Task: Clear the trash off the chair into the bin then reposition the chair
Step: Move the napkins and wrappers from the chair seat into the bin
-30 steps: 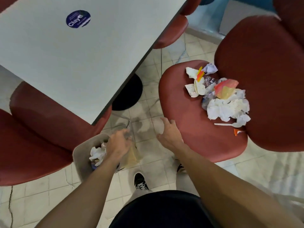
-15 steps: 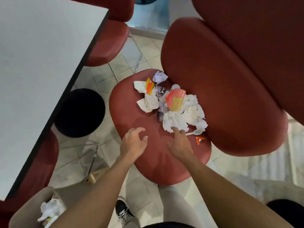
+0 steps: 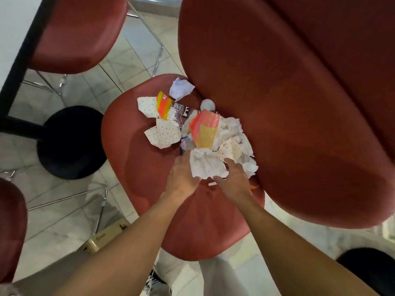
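— What are your hands doing?

— My left hand [image 3: 183,176] and right hand [image 3: 234,180] bracket the crumpled white napkin [image 3: 206,165], fingers loose, touching its edges, nothing grasped yet. I'd scoop inward from both sides so the dotted wrappers [image 3: 163,133] come along.

— And around you?

— The trash sits mid-seat on the red chair [image 3: 136,167], near its backrest; tiled floor [image 3: 64,214], a black table base [image 3: 70,142] to the left.
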Tool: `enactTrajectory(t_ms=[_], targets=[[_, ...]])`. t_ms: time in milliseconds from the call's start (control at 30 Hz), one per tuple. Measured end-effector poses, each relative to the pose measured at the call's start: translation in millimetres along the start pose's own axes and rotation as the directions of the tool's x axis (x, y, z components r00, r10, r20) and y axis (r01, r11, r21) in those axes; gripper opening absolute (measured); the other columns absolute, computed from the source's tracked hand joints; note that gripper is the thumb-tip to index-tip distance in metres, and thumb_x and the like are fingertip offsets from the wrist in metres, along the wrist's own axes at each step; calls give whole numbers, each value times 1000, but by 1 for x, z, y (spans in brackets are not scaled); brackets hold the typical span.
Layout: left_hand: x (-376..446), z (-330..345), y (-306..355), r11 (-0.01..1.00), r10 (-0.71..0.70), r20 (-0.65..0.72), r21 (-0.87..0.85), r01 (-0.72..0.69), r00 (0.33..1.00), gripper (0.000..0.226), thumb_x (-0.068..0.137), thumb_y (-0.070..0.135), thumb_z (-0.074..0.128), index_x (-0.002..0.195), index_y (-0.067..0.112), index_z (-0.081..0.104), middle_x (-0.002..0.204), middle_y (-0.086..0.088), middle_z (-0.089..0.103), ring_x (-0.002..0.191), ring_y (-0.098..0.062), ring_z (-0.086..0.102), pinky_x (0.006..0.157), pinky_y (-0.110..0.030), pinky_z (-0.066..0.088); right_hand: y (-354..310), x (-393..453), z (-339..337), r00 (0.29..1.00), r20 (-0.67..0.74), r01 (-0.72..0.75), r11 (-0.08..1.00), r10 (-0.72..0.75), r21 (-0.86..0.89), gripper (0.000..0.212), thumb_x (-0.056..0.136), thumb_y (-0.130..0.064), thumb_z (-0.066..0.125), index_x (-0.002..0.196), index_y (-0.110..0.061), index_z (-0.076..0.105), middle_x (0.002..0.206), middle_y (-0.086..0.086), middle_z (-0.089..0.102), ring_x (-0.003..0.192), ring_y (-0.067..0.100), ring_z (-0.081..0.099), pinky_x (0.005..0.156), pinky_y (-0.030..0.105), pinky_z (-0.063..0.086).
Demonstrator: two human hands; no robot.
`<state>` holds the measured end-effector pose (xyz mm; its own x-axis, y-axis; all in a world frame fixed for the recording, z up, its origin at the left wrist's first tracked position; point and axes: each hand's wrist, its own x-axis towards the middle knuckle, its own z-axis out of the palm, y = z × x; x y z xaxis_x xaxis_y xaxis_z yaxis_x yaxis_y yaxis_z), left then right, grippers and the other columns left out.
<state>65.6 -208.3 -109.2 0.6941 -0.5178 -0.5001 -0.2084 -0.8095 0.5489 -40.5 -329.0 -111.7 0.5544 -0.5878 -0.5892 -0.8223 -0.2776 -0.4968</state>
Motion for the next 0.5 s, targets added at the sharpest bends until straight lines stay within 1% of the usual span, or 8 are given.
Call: enactTrajectory(t_ms=[67, 167, 233, 300, 367, 433, 500], targets=[[7, 10, 1, 1000, -22, -1, -4, 22, 1000, 80, 77, 21, 69, 143, 28, 24, 117, -13, 50, 105, -35, 56, 82, -43, 49, 4, 9, 6, 1000, 22, -2, 1000, 2, -5, 66, 84, -29, 69, 142, -24, 37, 134, 9, 44, 122, 28, 49, 98, 41, 45], [13, 20, -1, 999, -31, 7, 17, 31, 1000, 78, 78, 9, 64, 143, 29, 25, 122, -13, 46, 106, -34, 56, 81, -42, 49, 6, 15, 13, 999, 38, 7, 1000, -7, 6, 64, 86, -25, 67, 143, -24, 38, 138, 8, 44, 128, 26, 44, 101, 39, 42], [14, 23, -4, 999, -44, 34, -8, 44, 998, 76, 80, 4, 62, 143, 28, 27, 124, -12, 44, 105, -30, 55, 79, -36, 47, 6, 17, 16, 999, 36, 18, 1000, -18, 17, 61, 86, -20, 66, 142, -22, 41, 138, 7, 47, 129, 24, 44, 101, 36, 39], [15, 24, -6, 999, -36, 56, -36, 38, 998, 72, 80, 0, 61, 141, 25, 34, 121, -11, 47, 106, -27, 52, 80, -32, 44, 5, 19, 16, 999, 29, 26, 999, -27, 36, 54, 86, -14, 62, 138, -20, 47, 132, 7, 55, 125, 24, 48, 99, 34, 41], [15, 24, -8, 999, -20, 47, -33, 22, 999, 60, 79, -3, 59, 135, 16, 47, 118, -12, 54, 107, -26, 53, 86, -29, 44, 2, 18, 16, 1000, 9, 10, 998, -11, 58, 45, 86, -10, 56, 130, -19, 55, 122, 10, 62, 115, 25, 55, 91, 34, 47], [12, 22, -8, 1000, -19, 17, -25, 19, 1000, 43, 80, -5, 57, 121, 10, 59, 110, -11, 60, 101, -26, 58, 82, -24, 43, -1, 15, 15, 1000, -18, -8, 997, 9, 75, 38, 85, -8, 54, 122, -17, 62, 117, 9, 65, 107, 25, 59, 85, 31, 48], [6, 17, -8, 999, -31, -14, -40, 31, 999, 32, 82, -4, 57, 110, 8, 65, 107, -10, 64, 96, -25, 61, 80, -23, 44, -4, 9, 12, 999, -49, -10, 996, 14, 90, 33, 86, -8, 54, 117, -14, 65, 117, 7, 66, 108, 23, 59, 87, 28, 46]])
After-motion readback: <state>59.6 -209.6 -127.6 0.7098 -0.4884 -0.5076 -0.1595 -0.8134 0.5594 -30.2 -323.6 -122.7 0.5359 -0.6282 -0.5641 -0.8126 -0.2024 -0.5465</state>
